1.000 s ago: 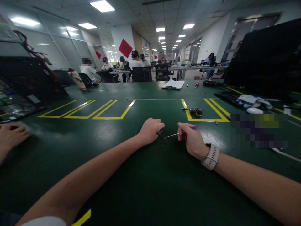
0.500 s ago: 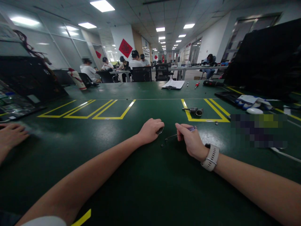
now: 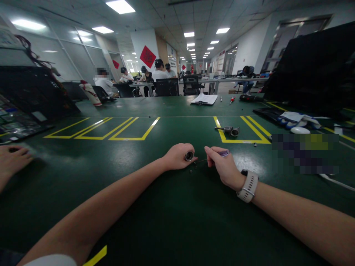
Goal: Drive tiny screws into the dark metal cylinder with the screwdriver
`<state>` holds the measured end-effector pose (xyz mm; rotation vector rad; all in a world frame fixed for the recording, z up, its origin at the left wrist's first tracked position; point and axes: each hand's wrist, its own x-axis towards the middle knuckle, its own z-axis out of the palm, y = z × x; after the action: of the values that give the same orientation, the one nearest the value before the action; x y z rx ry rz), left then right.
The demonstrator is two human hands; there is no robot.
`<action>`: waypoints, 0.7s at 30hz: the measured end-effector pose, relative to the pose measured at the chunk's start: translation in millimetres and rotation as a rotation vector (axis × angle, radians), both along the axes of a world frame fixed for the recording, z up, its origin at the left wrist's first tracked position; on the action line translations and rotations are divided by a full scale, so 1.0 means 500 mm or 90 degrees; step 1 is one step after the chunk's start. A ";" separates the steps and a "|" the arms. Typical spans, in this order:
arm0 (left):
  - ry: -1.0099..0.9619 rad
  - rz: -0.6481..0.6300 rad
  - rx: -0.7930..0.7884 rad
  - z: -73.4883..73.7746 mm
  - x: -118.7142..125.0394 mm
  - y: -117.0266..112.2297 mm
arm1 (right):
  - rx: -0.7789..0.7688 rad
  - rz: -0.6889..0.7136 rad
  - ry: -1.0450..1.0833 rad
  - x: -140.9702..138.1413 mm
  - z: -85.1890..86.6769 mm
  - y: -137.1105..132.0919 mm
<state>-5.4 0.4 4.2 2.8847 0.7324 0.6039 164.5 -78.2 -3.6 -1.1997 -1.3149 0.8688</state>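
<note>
My left hand (image 3: 175, 156) is closed around a round metal part (image 3: 189, 156), its ringed open end facing me. My right hand (image 3: 224, 167) pinches a thin screwdriver (image 3: 224, 153) with a see-through purplish handle. Its slim shaft points left, towards the metal part and low over the table. Between and just below the hands, a tiny dark piece (image 3: 195, 163) and a small nut-like ring (image 3: 190, 171) lie on the green table (image 3: 177, 214). Whether the screwdriver tip touches anything is too small to tell.
Beyond my right hand lies a metal piece with a shaft and ring (image 3: 230, 130), inside yellow tape (image 3: 244, 142). A small metal bit (image 3: 255, 145) is nearby. Gloves (image 3: 299, 120), a clipboard (image 3: 204, 99) and a power drill (image 3: 251, 98) lie farther back. Another person's hand (image 3: 13, 160) rests at left.
My left hand has turned the metal part so its open end now faces me. My right hand has barely shifted, still with the screwdriver.
</note>
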 end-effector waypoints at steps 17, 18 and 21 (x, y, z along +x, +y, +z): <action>-0.056 0.065 -0.009 -0.003 -0.003 0.004 | 0.046 -0.066 0.046 0.001 0.003 -0.003; -0.063 0.072 -0.014 -0.004 -0.003 0.004 | 0.041 -0.065 0.051 0.001 0.003 -0.002; -0.069 0.067 -0.022 -0.004 -0.003 0.003 | 0.029 -0.056 0.057 0.000 0.001 -0.002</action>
<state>-7.0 2.0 2.5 2.7700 0.8733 0.7456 164.4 -79.0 -3.2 -1.1610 -1.1957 0.8159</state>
